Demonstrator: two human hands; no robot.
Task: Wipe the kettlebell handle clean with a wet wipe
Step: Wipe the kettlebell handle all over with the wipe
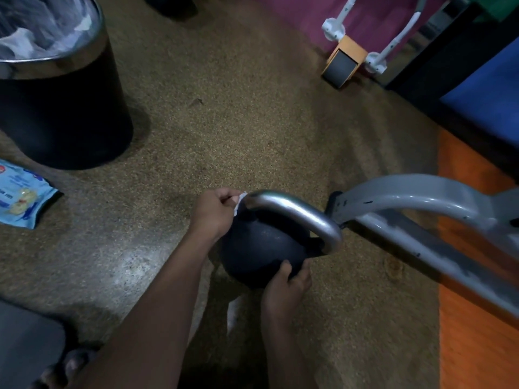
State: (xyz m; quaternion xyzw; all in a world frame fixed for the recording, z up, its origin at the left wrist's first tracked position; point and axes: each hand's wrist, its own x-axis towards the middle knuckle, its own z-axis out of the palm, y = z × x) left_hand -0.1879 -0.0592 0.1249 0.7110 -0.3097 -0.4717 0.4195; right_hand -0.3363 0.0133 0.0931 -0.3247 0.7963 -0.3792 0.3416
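Two bare hands work on a dark kettlebell (pixel 261 248) that sits on the speckled brown floor (pixel 238 136), close beside a grey metal frame (pixel 407 197). The left hand (pixel 213 211) has its fingers curled round a white wet wipe (pixel 240 202), pinching it against the left end of the silver handle (pixel 297 211), where the handle bends down to the ball. Only a small edge of the wipe shows past the fingers. The right hand (pixel 286 287) cups the near lower side of the ball, thumb and fingers bent round it. A black bin (pixel 64 113) with a plastic liner stands well apart at the upper left, and a blue wipes packet (pixel 21 197) lies on the floor just in front of it.
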